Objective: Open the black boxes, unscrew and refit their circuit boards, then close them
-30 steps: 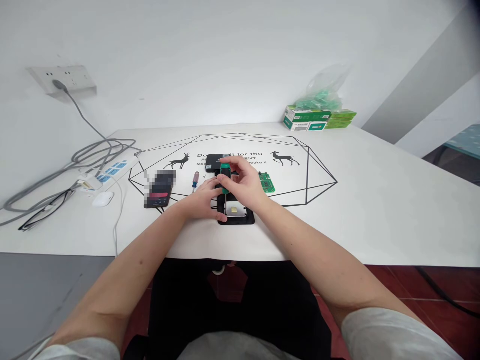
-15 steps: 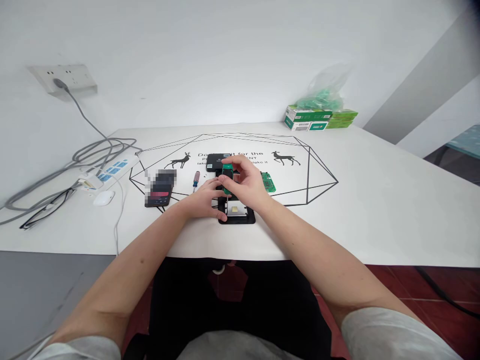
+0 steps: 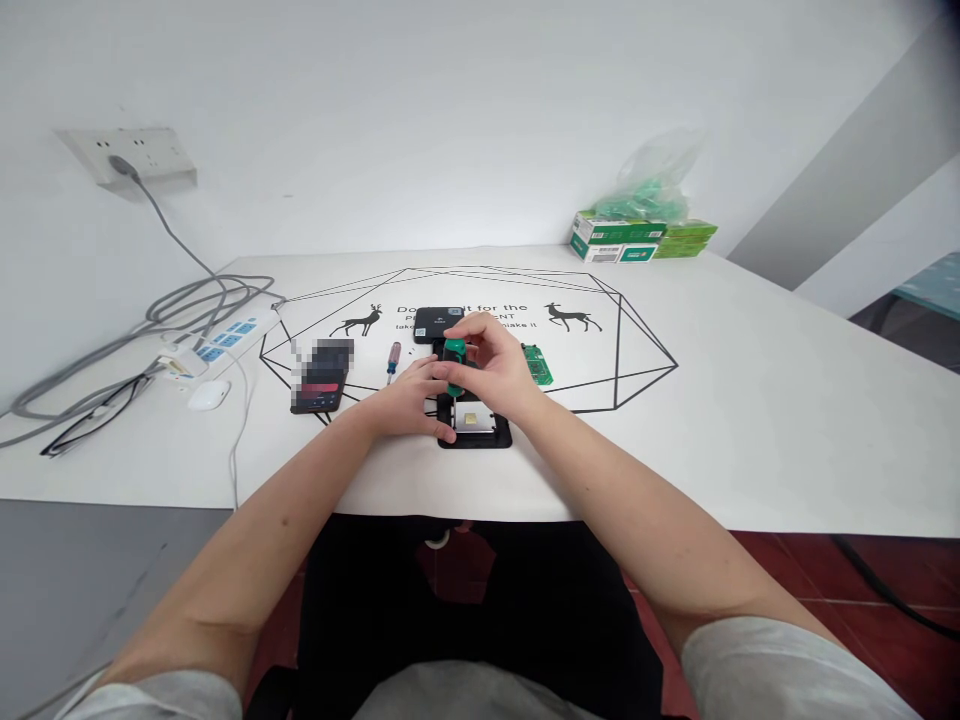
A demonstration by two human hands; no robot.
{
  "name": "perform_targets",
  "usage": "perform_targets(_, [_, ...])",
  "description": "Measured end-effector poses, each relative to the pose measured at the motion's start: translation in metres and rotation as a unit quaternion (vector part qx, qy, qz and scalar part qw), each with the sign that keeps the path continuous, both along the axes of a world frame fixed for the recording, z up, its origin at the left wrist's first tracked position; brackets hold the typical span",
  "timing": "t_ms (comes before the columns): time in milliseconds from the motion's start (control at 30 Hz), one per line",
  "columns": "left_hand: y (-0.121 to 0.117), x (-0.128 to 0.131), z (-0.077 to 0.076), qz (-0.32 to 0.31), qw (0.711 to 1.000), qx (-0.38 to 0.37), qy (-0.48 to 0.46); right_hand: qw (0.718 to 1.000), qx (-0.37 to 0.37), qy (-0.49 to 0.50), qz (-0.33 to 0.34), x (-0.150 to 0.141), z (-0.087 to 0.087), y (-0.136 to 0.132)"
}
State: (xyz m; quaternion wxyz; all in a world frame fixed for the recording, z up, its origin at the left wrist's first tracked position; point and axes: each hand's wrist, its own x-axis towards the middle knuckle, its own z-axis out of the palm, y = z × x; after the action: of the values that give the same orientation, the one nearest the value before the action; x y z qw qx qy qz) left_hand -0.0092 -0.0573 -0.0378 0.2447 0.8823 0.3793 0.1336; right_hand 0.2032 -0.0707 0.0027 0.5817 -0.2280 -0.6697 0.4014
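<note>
A black device housing (image 3: 474,442) lies flat on the table near its front edge, with a silver metal plate (image 3: 486,421) in its lower part. My left hand (image 3: 405,402) grips the housing's left side, thumb at the lower left corner. In my right hand (image 3: 501,372) is a screwdriver (image 3: 454,352) with a green and black handle, held nearly upright between thumb and fingers. Its shaft points down at the plate's left edge; the tip is too small to make out. Just behind lies a black cover (image 3: 430,326). A green circuit board (image 3: 537,366) is right of my right hand.
A second screwdriver (image 3: 394,357) lies left of the housing, close to tiny dark bits. Further left are a phone (image 3: 324,378), a white mouse (image 3: 208,396), a power strip (image 3: 225,345) and coiled grey cable. Green boxes (image 3: 619,230) stand at the back right.
The screwdriver's handle has turned in my right hand, showing more green on top, and my fingers have shifted around it. My left hand stays on the housing.
</note>
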Motion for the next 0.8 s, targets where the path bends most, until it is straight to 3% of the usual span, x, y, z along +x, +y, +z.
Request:
perform_targets(133, [0.000, 0.000, 0.000, -0.006, 1.000, 0.010, -0.015, 0.984, -0.076, 0.027, 0.161, 0.008, 0.007, 0.002])
perform_targets(233, [-0.001, 0.002, 0.000, 0.001, 0.999, 0.021, -0.026, 0.943, -0.149, 0.031, 0.295, 0.012, 0.013, 0.000])
perform_targets(300, [-0.001, 0.003, 0.000, 0.010, 1.000, 0.017, -0.021, 0.922, -0.187, 0.045, 0.335, 0.011, 0.014, -0.002])
perform_targets(500, [0.002, 0.001, -0.002, -0.020, 0.999, 0.038, -0.020, 0.955, -0.140, 0.099, 0.241, 0.007, 0.007, 0.004])
perform_targets(667, [0.002, 0.000, -0.003, -0.010, 1.000, 0.019, -0.017, 0.928, -0.231, 0.104, 0.274, 0.008, 0.005, 0.005])
perform_targets(800, [0.002, 0.000, -0.002, -0.016, 1.000, 0.020, -0.011, 0.936, -0.218, 0.107, 0.256, 0.007, 0.005, 0.002])
